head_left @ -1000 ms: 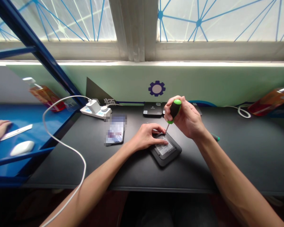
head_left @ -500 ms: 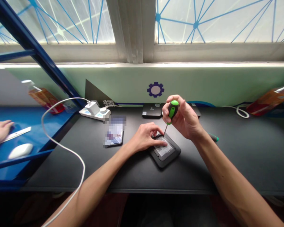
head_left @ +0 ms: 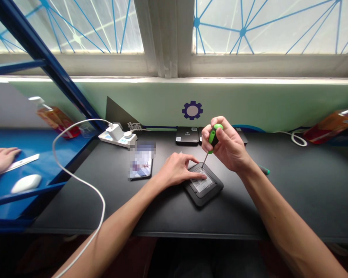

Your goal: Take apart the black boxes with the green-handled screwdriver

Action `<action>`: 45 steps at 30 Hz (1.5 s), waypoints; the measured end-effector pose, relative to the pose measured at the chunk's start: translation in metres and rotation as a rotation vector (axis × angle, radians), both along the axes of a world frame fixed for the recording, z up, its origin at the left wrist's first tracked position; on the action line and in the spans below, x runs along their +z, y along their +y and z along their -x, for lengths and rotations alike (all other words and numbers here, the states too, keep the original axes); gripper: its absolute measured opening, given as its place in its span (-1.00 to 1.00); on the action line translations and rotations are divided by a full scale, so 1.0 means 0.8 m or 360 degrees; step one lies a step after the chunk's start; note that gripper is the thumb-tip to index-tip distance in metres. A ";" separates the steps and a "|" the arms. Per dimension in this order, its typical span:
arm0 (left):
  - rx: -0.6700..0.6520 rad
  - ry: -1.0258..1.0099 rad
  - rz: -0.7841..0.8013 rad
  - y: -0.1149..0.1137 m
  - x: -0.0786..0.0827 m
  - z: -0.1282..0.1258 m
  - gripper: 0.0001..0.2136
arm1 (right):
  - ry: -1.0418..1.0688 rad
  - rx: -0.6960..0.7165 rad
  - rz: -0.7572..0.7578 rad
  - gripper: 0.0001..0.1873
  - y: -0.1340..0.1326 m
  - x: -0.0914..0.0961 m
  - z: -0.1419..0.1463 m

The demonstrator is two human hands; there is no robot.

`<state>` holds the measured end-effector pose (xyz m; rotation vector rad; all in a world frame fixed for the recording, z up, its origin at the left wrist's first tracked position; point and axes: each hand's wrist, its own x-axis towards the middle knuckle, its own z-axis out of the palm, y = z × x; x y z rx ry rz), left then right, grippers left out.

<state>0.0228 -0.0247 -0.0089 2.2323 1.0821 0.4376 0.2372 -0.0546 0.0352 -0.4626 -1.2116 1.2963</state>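
Observation:
A flat, square black box (head_left: 206, 195) with rounded corners lies on the desk, a white printed label (head_left: 202, 184) facing up and small dark holes near its corners. My left hand (head_left: 178, 170) holds it at its left side, thumb across the label and index finger by the far corner. My right hand (head_left: 227, 144) is wrapped round the black and green handle of a screwdriver (head_left: 218, 127). Its thin metal shaft slants down to the box's far corner, close to my left index finger. Whether the tip sits in a screw is too small to tell.
A phone (head_left: 141, 162) lies left of my hands, before a white power strip (head_left: 117, 138) with a charger and cable. Black boxes (head_left: 187, 136) line the wall. Another green-tipped tool (head_left: 265, 170) lies behind my right forearm. At left, another person's hand (head_left: 2, 159) rests near a mouse (head_left: 26, 183).
The screwdriver handle has turned in my right fingers and leans further right, its green stripe now more to the left. My left hand keeps its place on the box. The view has shifted slightly.

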 end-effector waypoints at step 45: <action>-0.0064 -0.0047 -0.0092 0.000 -0.002 0.001 -0.39 | -0.0088 -0.0046 0.0051 -0.32 0.002 0.004 0.006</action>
